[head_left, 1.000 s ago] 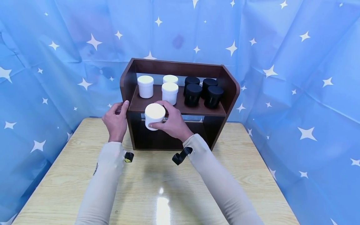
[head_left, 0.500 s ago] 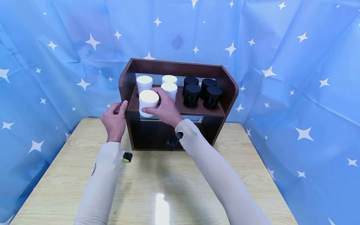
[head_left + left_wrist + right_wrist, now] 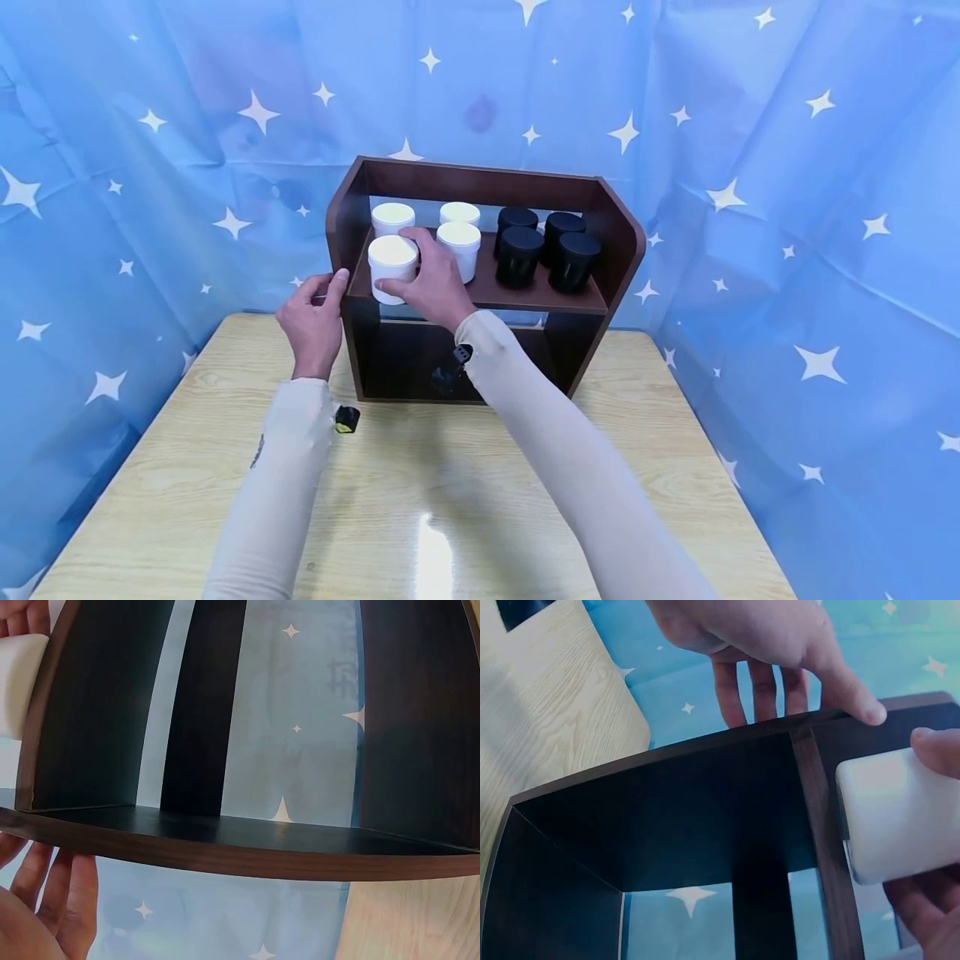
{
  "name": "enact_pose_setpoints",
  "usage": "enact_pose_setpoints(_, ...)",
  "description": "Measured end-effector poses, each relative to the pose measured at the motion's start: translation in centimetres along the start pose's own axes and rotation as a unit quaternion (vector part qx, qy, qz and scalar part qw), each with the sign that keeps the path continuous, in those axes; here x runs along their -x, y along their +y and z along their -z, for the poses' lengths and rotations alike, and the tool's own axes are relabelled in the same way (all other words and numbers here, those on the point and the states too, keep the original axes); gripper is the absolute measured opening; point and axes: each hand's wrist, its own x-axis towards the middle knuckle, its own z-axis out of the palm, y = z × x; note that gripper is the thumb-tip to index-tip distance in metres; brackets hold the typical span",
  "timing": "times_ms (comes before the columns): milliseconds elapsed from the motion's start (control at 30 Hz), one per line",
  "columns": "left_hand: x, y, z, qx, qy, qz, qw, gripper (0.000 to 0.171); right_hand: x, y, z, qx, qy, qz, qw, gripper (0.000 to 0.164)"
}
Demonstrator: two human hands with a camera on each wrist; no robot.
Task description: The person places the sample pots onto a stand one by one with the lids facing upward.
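Observation:
My right hand (image 3: pixel 437 285) grips a white lidded jar (image 3: pixel 392 271) at the front left of the dark brown rack's (image 3: pixel 536 302) upper shelf. Thumb and fingers are on opposite sides of the jar, which overlaps the shelf's front edge in the head view. In the right wrist view the jar (image 3: pixel 900 814) appears right beside the shelf board. My left hand (image 3: pixel 313 329) holds the rack's left side panel, thumb at its front edge and fingers along the outer face. Behind the held jar stands a white jar (image 3: pixel 393 218); two more white jars, including the front one (image 3: pixel 460 250), stand to the right.
Several black lidded jars (image 3: pixel 520 257) occupy the right part of the upper shelf. Below it, the rack's lower compartment (image 3: pixel 292 735) has an open back with a vertical slat. The rack stands on a wooden table (image 3: pixel 390 492) before a blue star-patterned curtain (image 3: pixel 750 125).
My right hand has carried the white jar up, left and inward, from in front of the rack to the upper shelf's front left. My left hand stays on the side panel.

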Motion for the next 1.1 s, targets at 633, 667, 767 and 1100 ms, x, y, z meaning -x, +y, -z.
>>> enact_pose_setpoints(633, 0.1, 0.1, 0.0, 0.0, 0.005, -0.009, 0.9999, 0.052, -0.5, 0.0, -0.5, -0.035, 0.013, -0.039, 0.999, 0.071)
enact_pose_setpoints(667, 0.1, 0.1, 0.0, 0.0, 0.006, -0.009, 0.9999, 0.051, -0.6, 0.0, -0.5, -0.033, 0.014, -0.042, 0.999, 0.071)
enact_pose_setpoints(767, 0.0, 0.1, 0.1, 0.001, 0.007, -0.008, 0.9999, 0.048, -0.8, -0.2, -0.5, -0.021, 0.012, -0.045, 0.999, 0.071)
enact_pose_setpoints(1100, 0.3, 0.1, 0.0, 0.0, -0.005, 0.005, 1.0, 0.054, -1.0, -0.2, -0.6, 0.002, 0.017, -0.052, 0.998, 0.071)
